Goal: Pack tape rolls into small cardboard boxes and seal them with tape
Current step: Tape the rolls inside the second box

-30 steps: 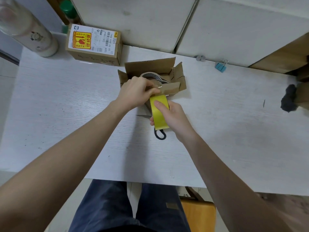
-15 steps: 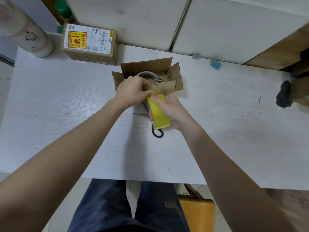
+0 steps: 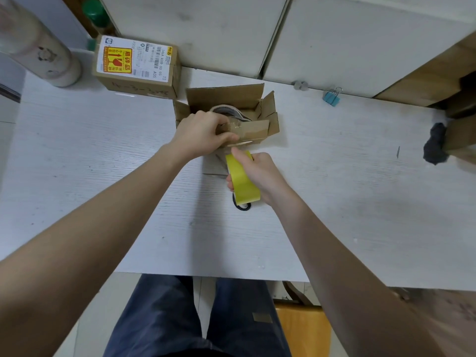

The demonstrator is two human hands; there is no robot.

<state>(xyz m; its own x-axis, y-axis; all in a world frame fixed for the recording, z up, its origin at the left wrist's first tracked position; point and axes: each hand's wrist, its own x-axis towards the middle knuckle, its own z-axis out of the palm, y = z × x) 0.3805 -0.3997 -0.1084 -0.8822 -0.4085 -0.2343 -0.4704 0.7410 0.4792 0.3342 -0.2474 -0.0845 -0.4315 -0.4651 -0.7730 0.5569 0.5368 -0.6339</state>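
Observation:
A small open cardboard box stands at the middle back of the white table, its flaps up. A pale tape roll lies inside it. My left hand grips the box's near flap and holds it folded over the opening. My right hand holds a yellow tape roll just in front of the box, thumb on top by the flap's edge. A black scissor handle peeks out under the yellow roll.
A sealed cardboard box with a red and yellow label sits at the back left, beside a tall pale bottle. A blue binder clip lies by the wall at the back right. A dark cloth hangs at the right edge.
My right hand has turned the yellow roll and brought it close under the near flap. My left hand stays on the flap. The camera view shifted slightly.

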